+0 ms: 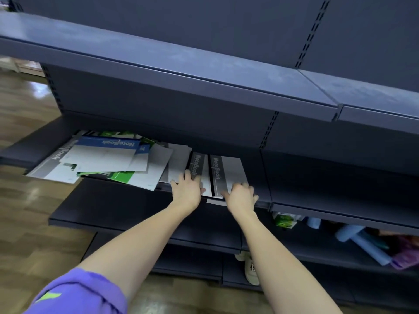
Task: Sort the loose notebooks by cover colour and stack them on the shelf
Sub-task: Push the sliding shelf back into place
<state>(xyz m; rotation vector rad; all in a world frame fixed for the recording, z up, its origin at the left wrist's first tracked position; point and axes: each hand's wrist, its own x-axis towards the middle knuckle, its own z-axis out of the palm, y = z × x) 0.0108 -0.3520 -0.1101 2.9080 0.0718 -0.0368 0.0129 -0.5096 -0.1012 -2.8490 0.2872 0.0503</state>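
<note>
Legible text: "NoteBook" is showing on four covers on the shelf (95, 177).
- blue-banded notebook (106, 143): white lettering, reading upside down.
- grey-banded notebook at far left (54, 162): lettering running along the band.
- two grey-banded notebooks (196, 165) and (218, 171) by the hands: lettering running lengthwise.
Other markings are blurring out, unreadable.

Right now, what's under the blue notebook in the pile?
Under the blue notebook lie a grey notebook at left and green notebooks, with green corners also showing behind. All rest on the shelf. How many more lie beneath is hidden.
</note>
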